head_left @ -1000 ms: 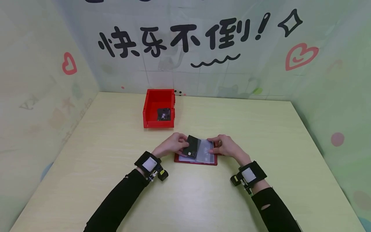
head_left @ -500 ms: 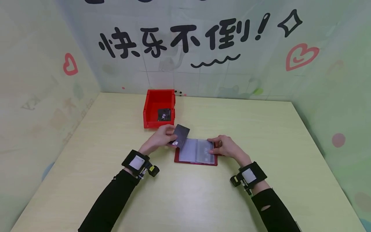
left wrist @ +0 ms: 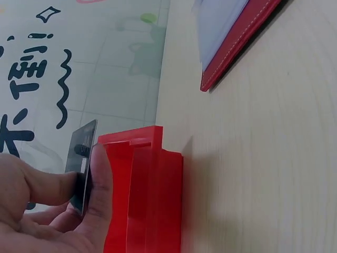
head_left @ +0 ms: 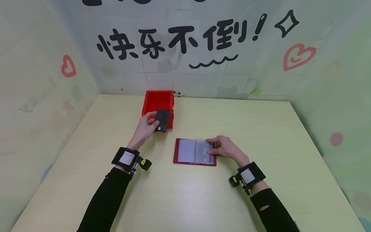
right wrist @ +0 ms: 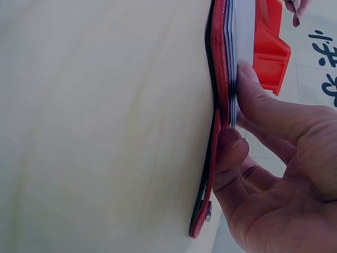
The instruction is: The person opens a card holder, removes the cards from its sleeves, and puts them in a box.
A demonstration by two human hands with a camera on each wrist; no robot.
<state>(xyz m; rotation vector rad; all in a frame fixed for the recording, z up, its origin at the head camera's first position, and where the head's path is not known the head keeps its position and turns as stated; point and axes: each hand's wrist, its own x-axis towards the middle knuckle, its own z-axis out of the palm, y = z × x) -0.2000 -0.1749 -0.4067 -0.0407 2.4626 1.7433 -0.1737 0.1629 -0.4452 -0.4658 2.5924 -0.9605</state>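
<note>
My left hand pinches a black card between thumb and fingers, over the front of the red bin. The left wrist view shows this card nearly edge-on beside the bin wall. A red card holder lies spread on the table, its clear plastic sleeves facing up. At its right edge my right hand grips it. Up close, the right thumb presses the stack of sleeves, with a finger at the red cover's edge.
A red strap with a metal snap extends from the holder in the right wrist view. The bin stands near the back of the pale wooden table. Printed walls enclose the back and sides.
My left hand has carried the black card from above the card holder leftward and back to the red bin, hiding the card seen inside it earlier. My right hand stays on the holder.
</note>
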